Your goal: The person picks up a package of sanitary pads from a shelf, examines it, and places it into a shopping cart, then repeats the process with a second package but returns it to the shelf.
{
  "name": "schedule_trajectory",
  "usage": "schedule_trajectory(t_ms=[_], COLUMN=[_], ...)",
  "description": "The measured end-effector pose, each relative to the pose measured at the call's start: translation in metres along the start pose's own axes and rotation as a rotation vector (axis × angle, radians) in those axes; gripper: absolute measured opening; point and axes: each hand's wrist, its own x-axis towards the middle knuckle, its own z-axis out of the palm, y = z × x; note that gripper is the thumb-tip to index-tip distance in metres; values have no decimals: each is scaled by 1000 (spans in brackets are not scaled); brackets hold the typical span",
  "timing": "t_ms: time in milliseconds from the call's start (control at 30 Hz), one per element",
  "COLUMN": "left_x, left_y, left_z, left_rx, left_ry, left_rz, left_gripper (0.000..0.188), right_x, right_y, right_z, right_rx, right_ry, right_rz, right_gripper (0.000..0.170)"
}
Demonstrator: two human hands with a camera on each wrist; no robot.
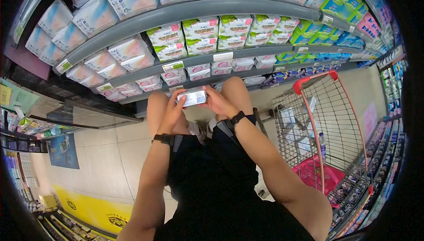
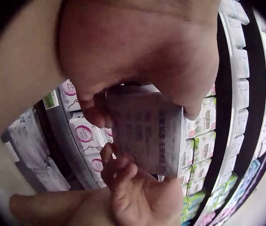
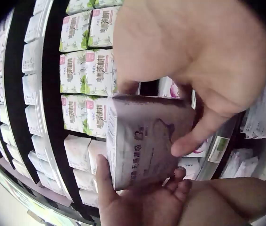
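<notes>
A small white package [image 1: 191,98] with a barcode and printed text is held between both hands above the knees. The left hand [image 1: 176,104] grips its left end, and the right hand [image 1: 217,101] grips its right end. In the left wrist view, the package [image 2: 147,129] shows a text-covered face, with the left hand [image 2: 140,52] above and the right hand [image 2: 142,195] below. The right wrist view shows the package's [image 3: 147,136] other printed face, the right hand [image 3: 203,56] curled round its edge and the left hand's fingers at its lower edge.
Shelves [image 1: 185,9] packed with white, green and pink packages curve across the front. A shopping cart [image 1: 349,108] with red handle parts stands on the right, holding several white packages [image 1: 303,145] and a bottle [image 1: 322,144]. Tiled floor [image 1: 101,161] lies at the left.
</notes>
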Motion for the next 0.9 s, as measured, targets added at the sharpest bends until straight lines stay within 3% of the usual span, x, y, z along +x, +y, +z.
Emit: schedule_trajectory(t_ms=[100,167,300,400,600,800,900], left_x=[-7,-11,-15,-7,0,12,12], left_y=[1,5,9,-2,-3,-2,12], left_z=[3,4,8,1,7,9,16], left_rx=[138,103,108,-96,-120,-216,-102], left_ry=[9,1,-45,-96,-9,-144,-133], left_rz=[200,168,209,136,-41,19,-68], left_gripper=[31,30,29,28,33,43,44], right_x=[-8,-13,-14,-10,-15,-19,-13], right_y=[-2,-4,0,6,0,-9,-7], right_z=[7,5,6,-8,-16,-22,-33], right_rx=[12,-19,-12,12,83,90,56], right_ry=[-35,-109,7,72,109,67,42], right_rz=[142,197,92,30,34,31,59], right_gripper=[32,30,26,25,28,31,33])
